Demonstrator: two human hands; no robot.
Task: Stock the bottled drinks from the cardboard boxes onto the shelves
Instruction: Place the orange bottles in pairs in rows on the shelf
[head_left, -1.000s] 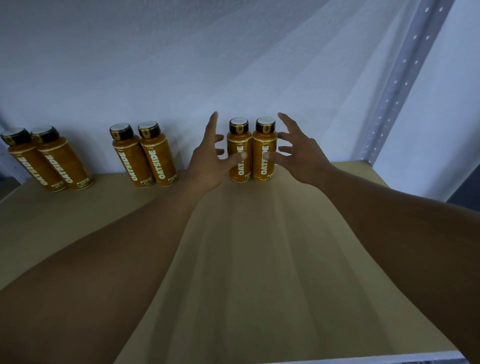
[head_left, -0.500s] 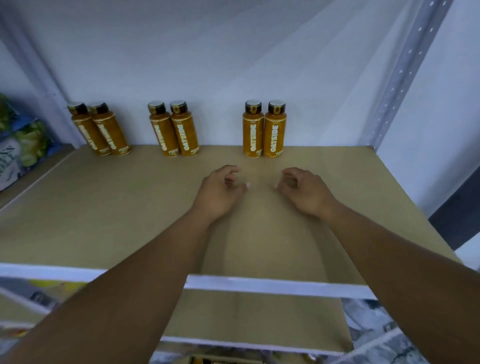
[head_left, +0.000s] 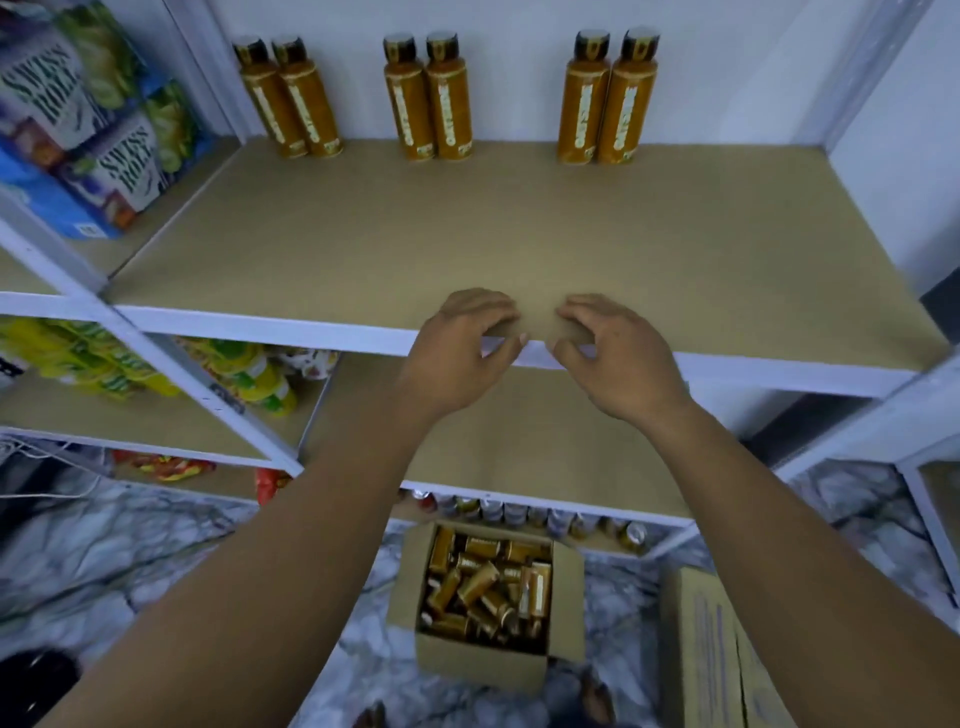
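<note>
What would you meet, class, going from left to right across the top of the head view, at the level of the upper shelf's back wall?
Swiss roll boxes → left pair of bottles → middle pair of bottles → right pair of bottles.

Both bare forearms reach forward from the near corners and converge mid-scene. The left hand (head_left: 457, 358) and right hand (head_left: 621, 364) are palm-down, just beside each other but apart. Fingers are loosely curled and grip nothing.

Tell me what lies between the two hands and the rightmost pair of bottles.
Nothing: the head view shows only bare shelf board between the left hand, the right hand and that pair of bottles.
</note>
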